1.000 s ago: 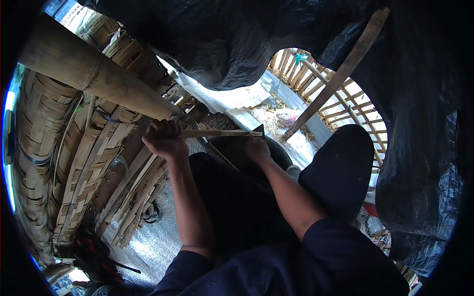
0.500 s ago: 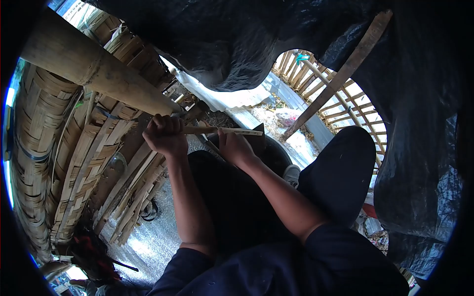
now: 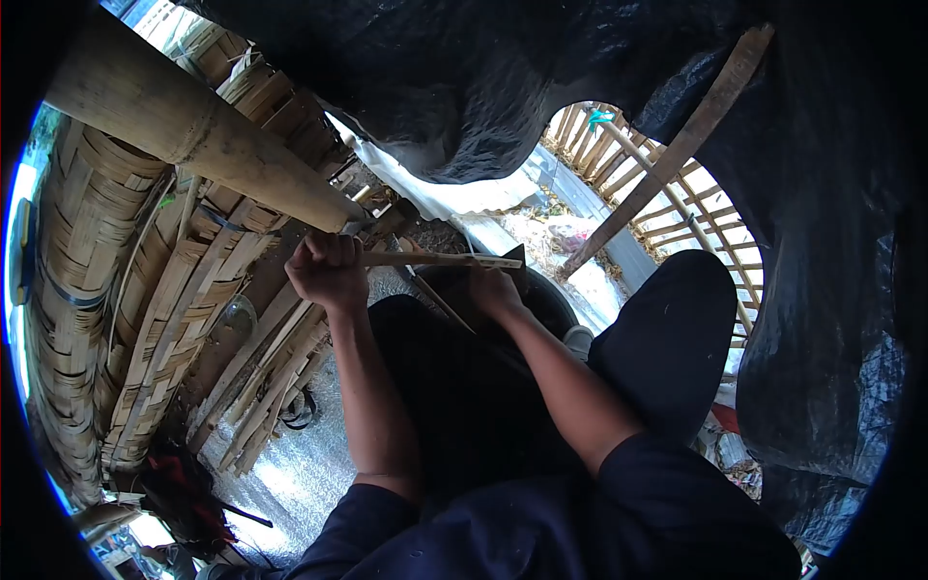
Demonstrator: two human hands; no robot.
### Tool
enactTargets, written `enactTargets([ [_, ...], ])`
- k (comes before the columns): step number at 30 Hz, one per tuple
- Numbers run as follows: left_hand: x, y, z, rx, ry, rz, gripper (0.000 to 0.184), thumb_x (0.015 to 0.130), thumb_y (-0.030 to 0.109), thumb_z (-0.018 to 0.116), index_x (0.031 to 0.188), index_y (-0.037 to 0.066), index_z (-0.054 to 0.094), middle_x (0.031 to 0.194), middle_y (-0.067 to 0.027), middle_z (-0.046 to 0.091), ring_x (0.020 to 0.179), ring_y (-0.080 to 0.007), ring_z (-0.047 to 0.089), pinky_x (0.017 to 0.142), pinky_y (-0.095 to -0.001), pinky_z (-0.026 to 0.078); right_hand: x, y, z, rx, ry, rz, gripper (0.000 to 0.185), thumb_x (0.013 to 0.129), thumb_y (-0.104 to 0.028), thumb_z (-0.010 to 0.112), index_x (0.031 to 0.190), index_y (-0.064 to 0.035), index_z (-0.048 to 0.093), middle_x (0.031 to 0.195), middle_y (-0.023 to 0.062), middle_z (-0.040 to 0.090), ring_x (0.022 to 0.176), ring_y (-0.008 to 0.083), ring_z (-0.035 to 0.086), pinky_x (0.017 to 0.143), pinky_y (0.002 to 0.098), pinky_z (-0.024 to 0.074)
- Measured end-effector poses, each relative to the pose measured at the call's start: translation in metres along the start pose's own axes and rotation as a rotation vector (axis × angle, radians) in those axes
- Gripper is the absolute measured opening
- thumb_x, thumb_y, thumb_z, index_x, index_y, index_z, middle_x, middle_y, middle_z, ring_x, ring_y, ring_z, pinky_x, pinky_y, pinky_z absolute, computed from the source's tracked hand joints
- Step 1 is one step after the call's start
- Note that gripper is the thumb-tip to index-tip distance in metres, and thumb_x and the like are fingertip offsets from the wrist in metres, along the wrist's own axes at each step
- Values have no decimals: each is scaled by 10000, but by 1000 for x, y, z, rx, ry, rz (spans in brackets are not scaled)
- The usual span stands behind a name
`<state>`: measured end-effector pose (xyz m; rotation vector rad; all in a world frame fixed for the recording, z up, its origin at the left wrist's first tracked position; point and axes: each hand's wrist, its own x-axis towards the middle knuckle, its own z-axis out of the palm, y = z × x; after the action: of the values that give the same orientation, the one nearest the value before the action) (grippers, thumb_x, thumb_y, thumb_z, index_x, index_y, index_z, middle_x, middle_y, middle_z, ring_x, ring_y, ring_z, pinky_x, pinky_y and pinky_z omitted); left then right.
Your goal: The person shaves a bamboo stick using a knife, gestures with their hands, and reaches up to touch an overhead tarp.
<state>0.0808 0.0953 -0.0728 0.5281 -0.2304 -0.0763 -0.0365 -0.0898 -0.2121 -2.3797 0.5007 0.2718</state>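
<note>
A pale, narrow bamboo strip (image 3: 416,259) runs nearly level across the front of my lap. My left hand (image 3: 327,273) is a fist around its left end. Near the strip's right end, my right hand (image 3: 495,292) is closed against its underside; whether these fingers hold anything else is hidden. A thin pale sliver (image 3: 472,246) stands up from the strip just above my right fingers. Behind that hand is a dark flat piece (image 3: 519,275), whose kind I cannot tell. A thin light-edged bar (image 3: 440,302) slants below the strip, partly in shadow.
A thick bamboo pole (image 3: 203,135) slopes in from upper left. Woven bamboo panels (image 3: 126,319) and split bamboo pieces (image 3: 275,391) lie to the left. Black plastic sheeting (image 3: 435,87) hangs ahead and to the right. A wooden slat (image 3: 667,159) crosses an opening with a bamboo lattice beyond.
My right hand has slid rightward along the bamboo strip, toward its far end. The pale sliver now shows above it. My left hand keeps its grip, and the whole view has shifted slightly.
</note>
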Motion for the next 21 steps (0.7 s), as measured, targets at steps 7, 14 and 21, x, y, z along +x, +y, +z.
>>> enactTargets([
  [7, -1, -8, 9, -50, -187, -56, 293, 859, 291, 366, 621, 135, 298, 513, 21, 217, 469, -118, 158, 450, -308, 176, -33, -100, -66, 324, -40, -43, 629, 1008, -431, 287, 898, 72, 649, 790, 309, 639, 852, 423, 659, 810, 483, 516],
  [14, 2, -3, 6, -57, -209, -51, 309, 861, 317, 375, 621, 136, 301, 501, 18, 203, 459, -120, 145, 449, -307, 179, -17, -53, -52, 226, 39, 185, 703, 981, -514, 301, 829, 71, 661, 858, 331, 635, 900, 436, 645, 850, 476, 493],
  [21, 2, -2, -1, -68, -159, -36, 311, 868, 300, 361, 616, 134, 282, 501, 17, 201, 455, -120, 134, 449, -307, 173, -5, -36, -31, 307, -110, 207, 724, 989, -499, 278, 895, 123, 636, 920, 335, 630, 948, 453, 622, 892, 471, 475],
])
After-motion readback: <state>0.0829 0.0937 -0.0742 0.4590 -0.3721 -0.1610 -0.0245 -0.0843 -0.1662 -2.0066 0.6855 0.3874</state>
